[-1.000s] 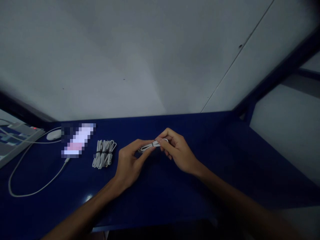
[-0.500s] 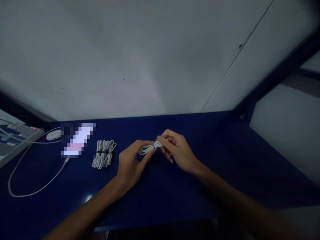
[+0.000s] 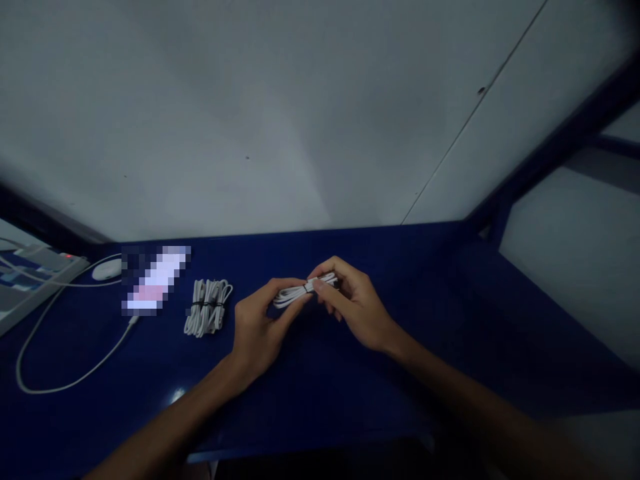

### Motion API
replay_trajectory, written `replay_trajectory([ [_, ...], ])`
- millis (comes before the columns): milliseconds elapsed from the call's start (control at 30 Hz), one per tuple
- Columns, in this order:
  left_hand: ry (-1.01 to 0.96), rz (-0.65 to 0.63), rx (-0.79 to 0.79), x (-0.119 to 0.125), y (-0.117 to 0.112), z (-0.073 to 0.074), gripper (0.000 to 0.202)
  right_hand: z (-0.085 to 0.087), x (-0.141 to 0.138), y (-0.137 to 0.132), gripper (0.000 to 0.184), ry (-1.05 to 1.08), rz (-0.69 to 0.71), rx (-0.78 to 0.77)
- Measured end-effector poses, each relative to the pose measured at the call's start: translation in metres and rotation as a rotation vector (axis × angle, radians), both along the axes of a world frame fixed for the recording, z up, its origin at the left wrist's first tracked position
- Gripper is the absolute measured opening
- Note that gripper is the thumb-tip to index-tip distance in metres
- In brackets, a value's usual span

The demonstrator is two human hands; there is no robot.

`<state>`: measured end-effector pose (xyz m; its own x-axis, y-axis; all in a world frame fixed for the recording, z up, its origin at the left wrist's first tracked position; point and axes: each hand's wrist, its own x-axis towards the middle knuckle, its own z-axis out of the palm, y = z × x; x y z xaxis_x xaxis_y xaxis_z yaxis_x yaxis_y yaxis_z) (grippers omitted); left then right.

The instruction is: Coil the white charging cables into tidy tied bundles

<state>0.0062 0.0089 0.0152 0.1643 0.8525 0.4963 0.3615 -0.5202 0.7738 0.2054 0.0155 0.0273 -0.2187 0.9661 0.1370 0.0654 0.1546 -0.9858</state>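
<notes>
A small coiled white cable [image 3: 295, 293] is held between both hands just above the dark blue table [image 3: 320, 373]. My left hand [image 3: 260, 330] pinches its left end with fingers closed. My right hand [image 3: 353, 303] grips the right end, thumb and fingers curled over it near a dark band round the coil. Two more bundled white cables [image 3: 207, 308], each tied with a dark band, lie on the table to the left of my left hand.
A blurred bright object [image 3: 155, 280] lies further left, with a long white cord [image 3: 65, 373] looping from it. A white mouse [image 3: 107, 269] and a keyboard [image 3: 30, 283] sit at the far left. A grey wall rises behind the table.
The hands have turned the coiled cable slightly between them; my right fingers have shifted their hold on its end. Nothing else moved.
</notes>
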Motion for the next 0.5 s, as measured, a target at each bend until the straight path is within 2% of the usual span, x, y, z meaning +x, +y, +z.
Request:
replay_trajectory([
  [200,-0.003,-0.021,-0.027,-0.0012,-0.0031,-0.0013,0.020,-0.0012,-0.0013,-0.0001,0.023,0.024,-0.072,0.039],
  [500,-0.028,-0.024,-0.076,-0.0013,-0.0058,-0.0027,0.018,0.0039,-0.0016,-0.0030,0.023,0.043,-0.090,0.065],
])
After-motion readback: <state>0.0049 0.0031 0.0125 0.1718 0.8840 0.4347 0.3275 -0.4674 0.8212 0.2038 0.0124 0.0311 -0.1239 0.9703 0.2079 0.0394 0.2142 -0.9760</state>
